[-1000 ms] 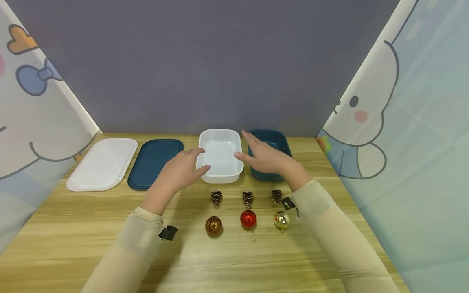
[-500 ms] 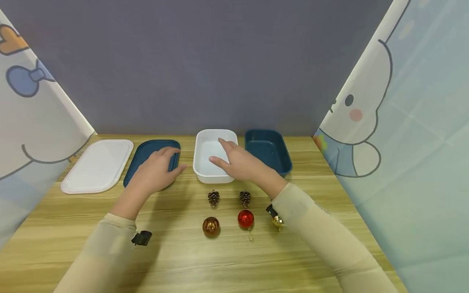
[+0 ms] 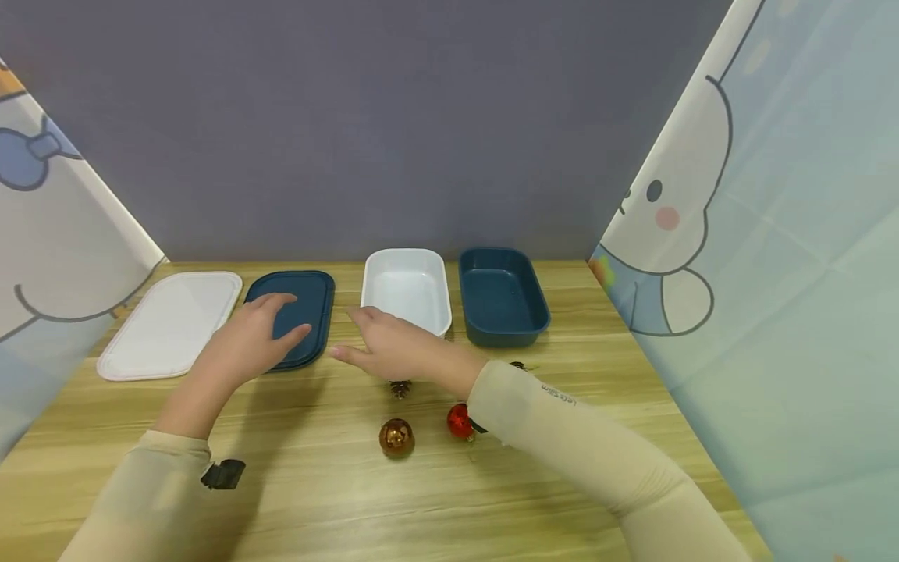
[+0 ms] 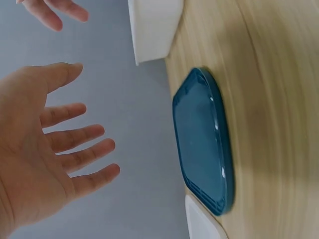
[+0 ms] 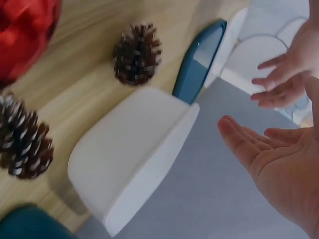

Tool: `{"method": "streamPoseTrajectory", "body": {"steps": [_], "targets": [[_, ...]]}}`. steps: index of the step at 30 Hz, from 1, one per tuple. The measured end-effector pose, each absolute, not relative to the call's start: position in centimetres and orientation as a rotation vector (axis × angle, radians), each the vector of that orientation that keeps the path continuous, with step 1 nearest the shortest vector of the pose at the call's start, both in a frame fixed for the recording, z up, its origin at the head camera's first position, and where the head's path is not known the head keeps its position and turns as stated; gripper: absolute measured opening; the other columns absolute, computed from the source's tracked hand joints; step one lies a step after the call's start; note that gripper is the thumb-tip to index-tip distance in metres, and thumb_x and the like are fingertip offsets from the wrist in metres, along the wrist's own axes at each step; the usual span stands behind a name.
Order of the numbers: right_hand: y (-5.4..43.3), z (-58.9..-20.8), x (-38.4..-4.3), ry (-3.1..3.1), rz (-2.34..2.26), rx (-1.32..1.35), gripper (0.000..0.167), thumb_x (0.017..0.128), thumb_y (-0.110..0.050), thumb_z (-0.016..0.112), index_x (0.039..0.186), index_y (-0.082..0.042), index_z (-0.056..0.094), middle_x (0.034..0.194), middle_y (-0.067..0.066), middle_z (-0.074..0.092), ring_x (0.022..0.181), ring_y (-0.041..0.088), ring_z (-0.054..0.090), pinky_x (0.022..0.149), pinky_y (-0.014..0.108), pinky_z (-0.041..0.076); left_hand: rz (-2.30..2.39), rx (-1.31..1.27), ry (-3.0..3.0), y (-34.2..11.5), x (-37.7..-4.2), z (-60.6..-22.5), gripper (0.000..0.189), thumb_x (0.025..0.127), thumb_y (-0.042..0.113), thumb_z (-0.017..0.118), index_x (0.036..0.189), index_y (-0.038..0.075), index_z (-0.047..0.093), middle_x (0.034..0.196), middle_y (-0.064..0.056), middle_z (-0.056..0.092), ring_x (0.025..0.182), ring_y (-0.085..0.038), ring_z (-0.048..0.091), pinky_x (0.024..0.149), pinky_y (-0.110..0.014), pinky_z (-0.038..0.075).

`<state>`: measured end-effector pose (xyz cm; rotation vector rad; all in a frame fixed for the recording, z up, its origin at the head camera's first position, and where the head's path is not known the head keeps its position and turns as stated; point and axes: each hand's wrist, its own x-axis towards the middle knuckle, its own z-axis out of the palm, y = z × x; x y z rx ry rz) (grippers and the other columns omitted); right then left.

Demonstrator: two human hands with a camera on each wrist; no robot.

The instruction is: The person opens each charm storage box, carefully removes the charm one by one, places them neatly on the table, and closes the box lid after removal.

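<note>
My left hand, empty with fingers spread, hovers over the left part of the dark blue lid. In the left wrist view its fingers are apart from the lid. Also empty, my right hand overlaps the front left corner of the white box in the head view. Its thumb and fingers are parted, pointing toward the lid. A dark blue box stands right of the white one. The white lid lies flat at the far left, partly behind my left hand.
A brown ball ornament and a red ball ornament lie in front of the boxes. Pine cones sit between them and the boxes, mostly covered by my right arm in the head view. A grey wall closes the back.
Both hands have moved left: the left from beside the white box to over the blue lid, the right from near the blue box to the white box's front left. The head view has shifted slightly.
</note>
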<state>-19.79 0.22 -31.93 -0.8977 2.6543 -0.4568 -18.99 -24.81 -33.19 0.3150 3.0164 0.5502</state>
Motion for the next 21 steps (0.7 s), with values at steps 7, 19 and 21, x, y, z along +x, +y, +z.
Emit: {"method": "streamPoseTrajectory", "body": {"steps": [7,19,21], "targets": [[-1.8,-33.5,-19.4,2.595,-0.469,-0.862,0.092,0.106,-0.072,0.037,0.172,-0.012,0.014,0.177,0.009,0.029,0.16,0.024,0.039,0.127,0.039,0.04,0.564,0.288,2.993,-26.9,-18.9,-34.5,0.084,0.107,0.055,0.057,0.161,-0.006,0.035,0.161,-0.04,0.037,0.143,-0.064,0.039,0.107,-0.08,0.04],[-3.6,-35.2,-19.7,2.534,-0.571,-0.75,0.093,0.106,-0.074,0.032,0.173,-0.014,0.008,0.179,0.005,0.02,0.163,0.02,0.03,0.131,0.037,0.034,0.612,0.3,2.969,-30.4,-18.7,-36.6,0.086,0.108,0.056,0.055,0.157,-0.012,0.037,0.156,-0.045,0.039,0.138,-0.067,0.041,0.105,-0.081,0.04],[-4.2,-35.4,-19.8,2.531,-0.559,-0.757,0.094,0.106,-0.074,0.032,0.173,-0.012,0.01,0.179,0.003,0.021,0.164,0.018,0.029,0.132,0.035,0.032,0.606,0.284,2.964,-31.1,-18.6,-37.1,0.085,0.108,0.054,0.056,0.156,-0.013,0.037,0.155,-0.046,0.04,0.137,-0.068,0.04,0.103,-0.081,0.04]]}}
